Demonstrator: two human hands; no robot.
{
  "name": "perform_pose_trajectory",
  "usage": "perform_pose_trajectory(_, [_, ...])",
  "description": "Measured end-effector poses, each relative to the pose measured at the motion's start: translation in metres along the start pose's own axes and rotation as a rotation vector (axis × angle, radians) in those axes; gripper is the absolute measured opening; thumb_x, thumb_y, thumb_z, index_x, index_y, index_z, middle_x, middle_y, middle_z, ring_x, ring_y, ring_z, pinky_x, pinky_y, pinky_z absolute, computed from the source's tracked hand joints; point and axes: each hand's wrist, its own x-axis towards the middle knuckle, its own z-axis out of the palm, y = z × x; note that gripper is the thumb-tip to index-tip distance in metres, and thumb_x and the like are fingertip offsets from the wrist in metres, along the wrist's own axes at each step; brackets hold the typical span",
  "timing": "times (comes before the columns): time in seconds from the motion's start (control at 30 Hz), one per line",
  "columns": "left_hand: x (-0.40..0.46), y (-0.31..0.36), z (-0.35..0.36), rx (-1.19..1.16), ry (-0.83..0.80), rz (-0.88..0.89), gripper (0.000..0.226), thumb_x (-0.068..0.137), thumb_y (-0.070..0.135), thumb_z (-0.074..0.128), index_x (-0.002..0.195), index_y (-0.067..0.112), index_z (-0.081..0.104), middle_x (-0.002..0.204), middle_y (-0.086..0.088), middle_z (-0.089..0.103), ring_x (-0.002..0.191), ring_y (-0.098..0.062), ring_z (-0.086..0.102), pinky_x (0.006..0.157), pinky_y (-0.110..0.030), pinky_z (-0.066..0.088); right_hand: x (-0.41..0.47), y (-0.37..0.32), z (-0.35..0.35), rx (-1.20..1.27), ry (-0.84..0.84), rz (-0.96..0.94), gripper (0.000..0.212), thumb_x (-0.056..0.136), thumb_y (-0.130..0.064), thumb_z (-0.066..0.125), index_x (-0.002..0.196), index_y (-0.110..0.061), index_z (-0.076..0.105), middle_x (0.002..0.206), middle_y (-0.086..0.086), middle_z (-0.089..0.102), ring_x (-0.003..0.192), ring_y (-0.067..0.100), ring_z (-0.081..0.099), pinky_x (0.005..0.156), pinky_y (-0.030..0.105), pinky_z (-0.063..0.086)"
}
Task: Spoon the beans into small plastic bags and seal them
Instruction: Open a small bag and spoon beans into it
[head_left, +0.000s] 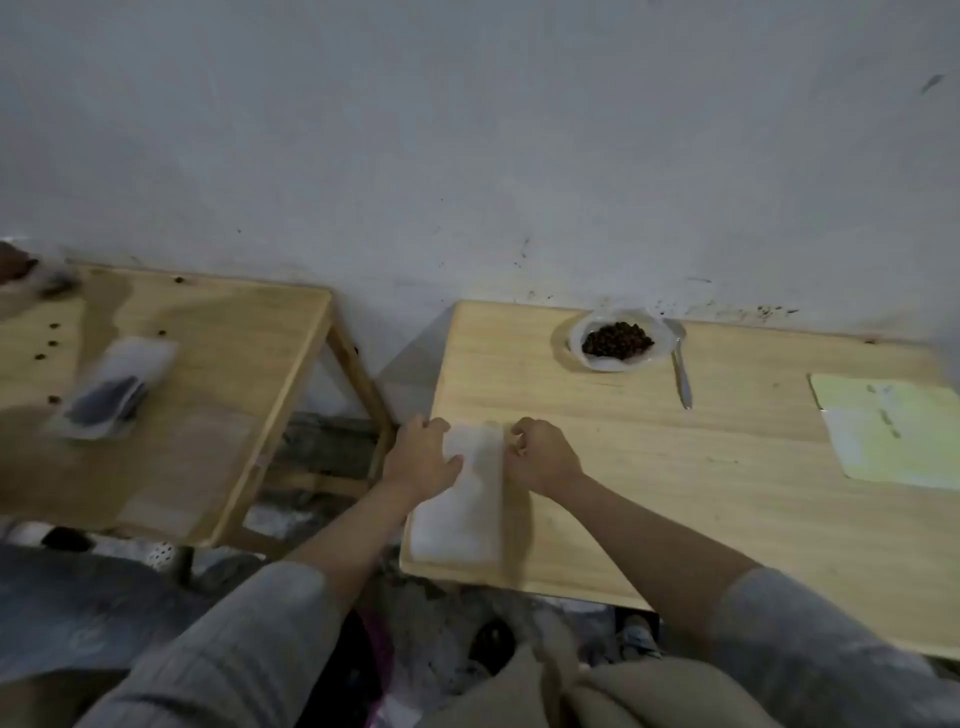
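Both hands work an empty plastic bag (460, 499) at the near left corner of the right bench (727, 467): left hand (421, 457) and right hand (543, 457) each pinch its top edge with curled fingers. The beans (617, 339) and spoon (680, 371) lie well beyond the fingers.
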Motion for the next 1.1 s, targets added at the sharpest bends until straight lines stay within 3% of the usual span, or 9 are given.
perform_pose_trajectory(0.1, [-0.005,-0.008,0.008,0.016,-0.024,-0.053,0.062,0.088,0.044,0.059,0.138,0.016,0.038,0.137,-0.007,0.03,0.123,-0.026,0.038,0.094,-0.038,0.047,0.0,-0.001,0.009,0.058,0.015,0.002,0.013,0.085,-0.016,0.052,0.083,-0.004,0.057,0.081,0.015,0.059,0.078,0.035,0.054,0.063,0.033,0.041])
perform_pose_trajectory(0.17, [-0.007,-0.011,0.014,0.012,-0.046,-0.048,0.064,0.086,0.043,0.062,0.138,0.015,0.038,0.136,-0.006,0.029,0.122,-0.025,0.038,0.094,-0.037,0.047,-0.001,-0.004,0.017,0.067,-0.002,0.036,0.025,0.083,-0.014,0.053,0.063,-0.014,0.039,0.065,0.004,0.044,0.068,0.029,0.043,0.058,0.031,0.033])
perform_pose_trajectory(0.23, [-0.007,-0.012,0.018,-0.004,-0.029,-0.049,0.064,0.085,0.042,0.063,0.137,0.015,0.038,0.135,-0.006,0.029,0.121,-0.025,0.037,0.095,-0.036,0.046,0.0,-0.005,0.021,0.085,0.016,0.039,0.036,0.082,-0.016,0.056,0.058,-0.02,0.028,0.06,0.0,0.035,0.064,0.025,0.038,0.057,0.031,0.033])
perform_pose_trajectory(0.47, [-0.01,-0.013,0.024,-0.028,0.026,-0.038,0.06,0.083,0.034,0.065,0.135,0.017,0.041,0.134,-0.007,0.03,0.123,-0.027,0.033,0.098,-0.034,0.041,0.0,-0.008,0.03,0.14,0.085,0.112,0.036,0.079,-0.02,0.06,0.057,-0.021,0.032,0.066,0.005,0.041,0.061,0.024,0.041,0.056,0.03,0.037])
perform_pose_trajectory(0.57, [-0.013,-0.012,0.025,-0.035,0.06,-0.022,0.057,0.082,0.031,0.065,0.133,0.018,0.042,0.134,-0.007,0.033,0.122,-0.027,0.034,0.099,-0.033,0.04,-0.002,-0.007,0.032,0.279,0.152,0.163,0.017,0.076,-0.016,0.07,0.077,-0.011,0.054,0.069,0.002,0.054,0.067,0.017,0.05,0.064,0.03,0.043])
perform_pose_trajectory(0.67, [-0.016,-0.013,0.027,-0.031,0.087,-0.008,0.057,0.083,0.031,0.064,0.134,0.019,0.042,0.136,-0.006,0.033,0.124,-0.026,0.034,0.099,-0.032,0.039,-0.002,-0.008,0.032,0.413,0.187,0.249,0.026,0.071,-0.013,0.079,0.089,-0.009,0.06,0.069,-0.005,0.056,0.073,0.012,0.054,0.069,0.024,0.042])
perform_pose_trajectory(0.87, [-0.024,-0.012,0.028,-0.065,0.104,0.01,0.058,0.086,0.032,0.063,0.137,0.019,0.039,0.141,-0.004,0.03,0.127,-0.026,0.03,0.1,-0.032,0.035,-0.002,-0.01,0.033,0.418,0.229,0.256,0.01,0.074,-0.006,0.07,0.08,-0.01,0.063,0.069,-0.002,0.059,0.074,0.013,0.057,0.054,0.005,0.034])
perform_pose_trajectory(1.1, [-0.03,-0.013,0.027,-0.129,0.138,0.006,0.059,0.087,0.033,0.061,0.139,0.017,0.039,0.142,-0.007,0.03,0.13,-0.025,0.03,0.101,-0.032,0.035,-0.008,-0.008,0.032,0.411,0.268,0.235,0.008,0.078,-0.004,0.064,0.084,-0.008,0.065,0.063,-0.008,0.053,0.067,0.01,0.052,0.052,0.003,0.038])
